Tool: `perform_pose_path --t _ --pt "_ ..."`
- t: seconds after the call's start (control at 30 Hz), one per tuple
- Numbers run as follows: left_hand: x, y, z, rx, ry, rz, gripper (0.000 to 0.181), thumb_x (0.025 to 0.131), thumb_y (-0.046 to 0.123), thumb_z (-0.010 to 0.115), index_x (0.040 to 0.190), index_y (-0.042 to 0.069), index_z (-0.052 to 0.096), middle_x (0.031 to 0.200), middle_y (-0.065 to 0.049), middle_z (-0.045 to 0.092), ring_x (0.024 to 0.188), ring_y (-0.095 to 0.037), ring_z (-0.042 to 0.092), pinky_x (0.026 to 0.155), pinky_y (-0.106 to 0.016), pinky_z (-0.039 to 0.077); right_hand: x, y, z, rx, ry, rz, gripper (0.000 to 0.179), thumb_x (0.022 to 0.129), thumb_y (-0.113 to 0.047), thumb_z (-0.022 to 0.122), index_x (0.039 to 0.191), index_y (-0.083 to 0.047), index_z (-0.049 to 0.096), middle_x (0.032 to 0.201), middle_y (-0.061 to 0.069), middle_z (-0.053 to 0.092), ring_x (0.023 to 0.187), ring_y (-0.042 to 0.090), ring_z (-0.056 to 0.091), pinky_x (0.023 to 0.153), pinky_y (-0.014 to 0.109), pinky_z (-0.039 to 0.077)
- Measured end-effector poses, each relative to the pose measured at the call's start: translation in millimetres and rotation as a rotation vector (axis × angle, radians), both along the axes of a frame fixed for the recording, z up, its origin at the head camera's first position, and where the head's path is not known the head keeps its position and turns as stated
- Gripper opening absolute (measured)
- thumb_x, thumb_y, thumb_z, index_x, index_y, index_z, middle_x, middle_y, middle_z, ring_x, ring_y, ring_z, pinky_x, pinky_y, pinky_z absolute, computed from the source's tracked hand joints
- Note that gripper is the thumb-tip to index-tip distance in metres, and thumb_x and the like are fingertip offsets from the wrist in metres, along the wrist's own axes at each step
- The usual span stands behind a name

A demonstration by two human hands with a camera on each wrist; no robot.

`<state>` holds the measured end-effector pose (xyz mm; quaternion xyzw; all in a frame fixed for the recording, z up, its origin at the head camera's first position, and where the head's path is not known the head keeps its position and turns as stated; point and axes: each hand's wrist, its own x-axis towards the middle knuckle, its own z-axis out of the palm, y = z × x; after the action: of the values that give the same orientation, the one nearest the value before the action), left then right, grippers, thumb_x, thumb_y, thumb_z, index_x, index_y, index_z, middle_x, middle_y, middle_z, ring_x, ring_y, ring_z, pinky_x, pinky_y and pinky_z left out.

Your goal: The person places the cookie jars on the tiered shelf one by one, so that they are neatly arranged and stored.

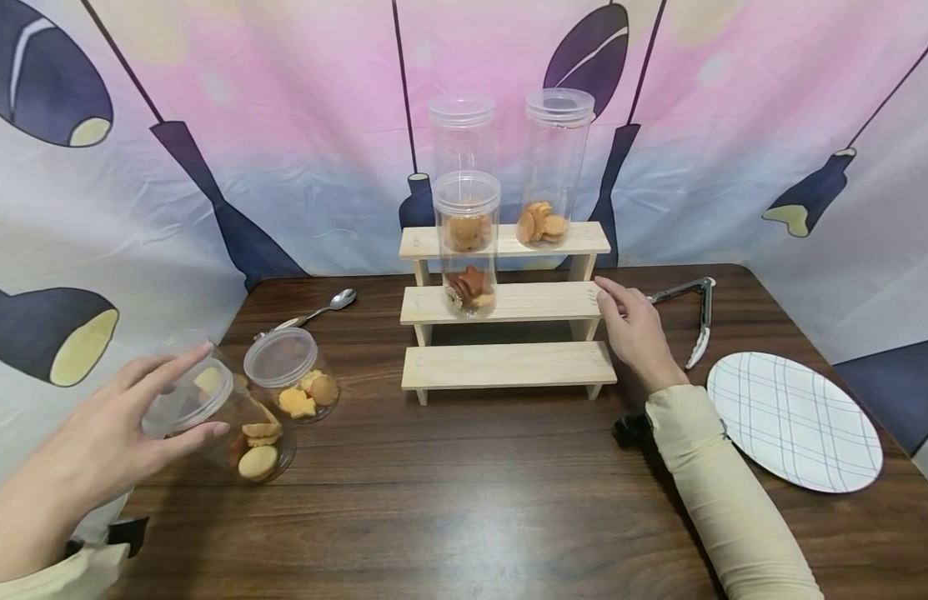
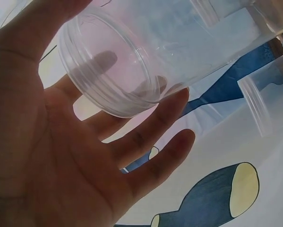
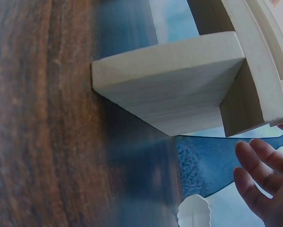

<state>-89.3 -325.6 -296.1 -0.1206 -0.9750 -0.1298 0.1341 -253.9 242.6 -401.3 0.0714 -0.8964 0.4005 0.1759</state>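
My left hand point(image 1: 107, 437) is around the lid of a clear jar point(image 1: 257, 437) of biscuits, thumb at the near side and fingers at the far side. In the left wrist view the fingers lie fairly straight beside the lid point(image 2: 108, 71), and a gap shows at the palm. Close by stand a second biscuit jar point(image 1: 313, 387) and another, partly hidden behind the hand. My right hand point(image 1: 636, 329) has its fingertips at the right end of the three-step wooden stand point(image 1: 509, 367); whether they touch is unclear. Its fingers point(image 3: 254, 163) are loosely bent and hold nothing.
A jar point(image 1: 467, 250) stands on the middle step; two jars, one with pale biscuits point(image 1: 542, 223), stand on the top. A spoon point(image 1: 332, 307) lies behind the left jars. Tongs point(image 1: 704, 312) and a checked white plate point(image 1: 794, 421) lie at the right.
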Motion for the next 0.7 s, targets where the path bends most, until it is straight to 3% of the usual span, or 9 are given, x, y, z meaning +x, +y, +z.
perform_pose_path --t 0.3,0.7 --pt "-2.9 -0.8 -2.3 0.02 0.038 -0.02 0.086 0.071 0.028 0.09 0.147 0.018 0.051 0.128 -0.024 0.048 0.106 -0.045 0.05 0.074 -0.064 0.04 0.4 0.6 1.2 -0.002 -0.006 -0.005 0.052 0.107 -0.045 0.036 0.15 -0.019 0.048 0.123 0.02 0.056 0.109 0.037 0.055 0.091 0.057 0.045" --pt "-4.4 -2.2 -0.3 0.031 -0.001 0.0 0.082 0.071 0.033 0.091 0.143 0.019 0.055 0.127 -0.018 0.049 0.098 -0.029 0.048 0.069 -0.049 0.039 -0.2 0.1 0.7 -0.018 -0.025 -0.015 0.055 0.105 -0.052 0.037 0.149 -0.021 0.05 0.125 0.016 0.056 0.109 0.034 0.056 0.09 0.054 0.046"
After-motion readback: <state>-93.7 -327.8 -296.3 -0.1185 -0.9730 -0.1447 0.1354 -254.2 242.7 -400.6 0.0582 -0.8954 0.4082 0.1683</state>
